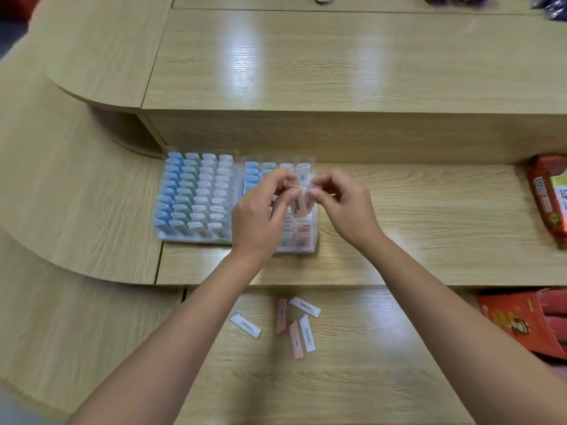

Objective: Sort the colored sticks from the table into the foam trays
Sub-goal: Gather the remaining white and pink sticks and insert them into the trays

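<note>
- Hovering over the right foam tray (302,249), both hands meet above its middle rows, well above the loose pile.
- Left hand (259,214): its fingers and thumb are curled in a pinch on the top of the held sticks (300,210).
- Right hand (345,207): its fingers are curled too and pinch the same small bunch from the other side.
- The held sticks hang down between the two hands, one pink and at least one pale; motion blur hides which hand grips which stick.
- The right foam tray holds blue sticks in its far left corner and pale and pink ones along its right side; the hands cover much of it.
- The left foam tray (196,239) touches it and looks full, with columns of blue, green and white sticks standing in its slots.
- Five loose sticks (296,340) lie on the lower worktop (399,348) between the forearms: three white, two pink, the right-hand pair touching.
- A red packet (547,207) lies at the right edge of the upper level, and a red carton (521,320) sits below it.
</note>
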Tool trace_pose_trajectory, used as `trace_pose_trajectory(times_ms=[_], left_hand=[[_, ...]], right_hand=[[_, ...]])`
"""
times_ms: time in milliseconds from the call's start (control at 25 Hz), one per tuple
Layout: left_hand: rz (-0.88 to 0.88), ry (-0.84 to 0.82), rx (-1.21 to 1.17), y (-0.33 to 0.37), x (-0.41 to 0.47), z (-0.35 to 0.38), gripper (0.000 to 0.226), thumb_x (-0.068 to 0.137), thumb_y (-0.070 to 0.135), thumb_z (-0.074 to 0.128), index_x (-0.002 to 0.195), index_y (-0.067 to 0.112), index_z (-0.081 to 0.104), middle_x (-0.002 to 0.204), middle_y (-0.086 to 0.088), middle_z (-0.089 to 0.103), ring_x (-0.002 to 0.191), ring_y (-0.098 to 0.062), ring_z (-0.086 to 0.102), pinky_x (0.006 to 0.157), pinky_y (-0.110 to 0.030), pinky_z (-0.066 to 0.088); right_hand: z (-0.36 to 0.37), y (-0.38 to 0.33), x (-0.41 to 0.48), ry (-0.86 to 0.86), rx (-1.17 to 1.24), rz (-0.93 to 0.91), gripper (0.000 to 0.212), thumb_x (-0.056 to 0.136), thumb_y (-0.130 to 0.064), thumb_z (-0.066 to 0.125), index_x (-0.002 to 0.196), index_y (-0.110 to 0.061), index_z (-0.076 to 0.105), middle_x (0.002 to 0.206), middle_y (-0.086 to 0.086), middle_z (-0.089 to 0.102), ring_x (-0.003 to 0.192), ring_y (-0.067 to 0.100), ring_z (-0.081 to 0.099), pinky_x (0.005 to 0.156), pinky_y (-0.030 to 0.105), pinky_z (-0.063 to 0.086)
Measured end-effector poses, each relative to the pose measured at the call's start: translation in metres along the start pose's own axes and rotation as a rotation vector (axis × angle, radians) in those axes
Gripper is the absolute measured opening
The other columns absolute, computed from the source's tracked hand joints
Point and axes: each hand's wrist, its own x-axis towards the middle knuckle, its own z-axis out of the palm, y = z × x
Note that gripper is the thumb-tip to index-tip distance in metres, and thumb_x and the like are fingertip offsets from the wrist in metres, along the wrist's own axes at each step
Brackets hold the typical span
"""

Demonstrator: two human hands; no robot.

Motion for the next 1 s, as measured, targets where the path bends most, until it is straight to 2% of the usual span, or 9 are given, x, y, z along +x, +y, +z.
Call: trace_pose_trajectory(times_ms=[80, 200, 360, 520, 600, 760, 1000], left_hand=[[0.015, 0.006, 0.037, -0.007, 0.001, 0.005, 0.022, 0.09, 0.025, 0.061, 0.111, 0.031, 0.056, 0.092, 0.01, 0.069, 0.083, -0.008, 0.064, 0.069, -0.035, 0.053], [0.029, -0.011, 0.046, -0.016, 0.004, 0.01, 0.019, 0.089, 0.028, 0.061, 0.109, 0.027, 0.06, 0.091, 0.009, 0.07, 0.079, -0.007, 0.063, 0.068, -0.033, 0.052], [0.111, -0.135, 0.045, -0.026, 0.004, 0.015, 0.013, 0.089, 0.026, 0.063, 0.101, 0.021, 0.067, 0.092, 0.009, 0.068, 0.077, -0.003, 0.06, 0.063, -0.031, 0.051], [0.217, -0.152, 0.211, -0.036, 0.002, 0.022, 0.011, 0.086, 0.023, 0.066, 0.094, 0.018, 0.072, 0.087, 0.008, 0.072, 0.073, -0.011, 0.065, 0.061, -0.031, 0.052], [0.266, -0.137, 0.275, -0.036, 0.005, 0.024, 0.013, 0.084, 0.026, 0.065, 0.089, 0.018, 0.074, 0.081, 0.008, 0.072, 0.073, -0.013, 0.066, 0.065, -0.028, 0.047], [0.191, -0.151, 0.239, -0.036, 0.01, 0.022, 0.014, 0.08, 0.031, 0.066, 0.089, 0.023, 0.074, 0.072, 0.01, 0.068, 0.071, -0.007, 0.056, 0.068, -0.028, 0.038], [0.21, -0.193, 0.242, -0.033, 0.008, 0.022, 0.015, 0.08, 0.03, 0.063, 0.085, 0.021, 0.073, 0.071, 0.009, 0.068, 0.075, -0.006, 0.055, 0.073, -0.025, 0.034]], right_hand=[[0.006, 0.012, 0.0, -0.023, -0.09, -0.05, 0.008, 0.083, -0.006, 0.067, 0.091, -0.009, 0.066, 0.078, -0.008, 0.065, 0.075, -0.003, 0.058, 0.071, 0.012, 0.045], [0.01, 0.027, -0.001, -0.011, -0.166, -0.13, 0.012, 0.084, -0.007, 0.067, 0.096, -0.008, 0.067, 0.081, -0.005, 0.066, 0.077, 0.003, 0.059, 0.07, 0.016, 0.047], [0.011, 0.032, 0.004, 0.011, -0.127, -0.126, 0.016, 0.083, -0.006, 0.068, 0.099, -0.005, 0.066, 0.086, -0.007, 0.064, 0.082, 0.003, 0.06, 0.072, 0.012, 0.049], [0.013, 0.033, 0.012, -0.016, -0.083, -0.11, 0.009, 0.083, -0.005, 0.067, 0.091, -0.005, 0.066, 0.083, -0.008, 0.063, 0.08, 0.004, 0.06, 0.071, 0.017, 0.05], [0.015, 0.033, 0.013, -0.03, -0.076, -0.112, 0.007, 0.082, -0.003, 0.066, 0.089, -0.004, 0.067, 0.081, -0.007, 0.063, 0.078, 0.002, 0.059, 0.07, 0.018, 0.05], [0.013, 0.035, 0.014, -0.058, -0.064, -0.114, 0.007, 0.081, -0.001, 0.066, 0.087, -0.003, 0.066, 0.079, -0.007, 0.063, 0.074, -0.01, 0.057, 0.068, 0.012, 0.047], [0.011, 0.033, 0.012, -0.069, -0.06, -0.134, 0.005, 0.082, 0.0, 0.066, 0.086, -0.001, 0.065, 0.079, -0.002, 0.065, 0.075, 0.006, 0.059, 0.067, 0.016, 0.048]])
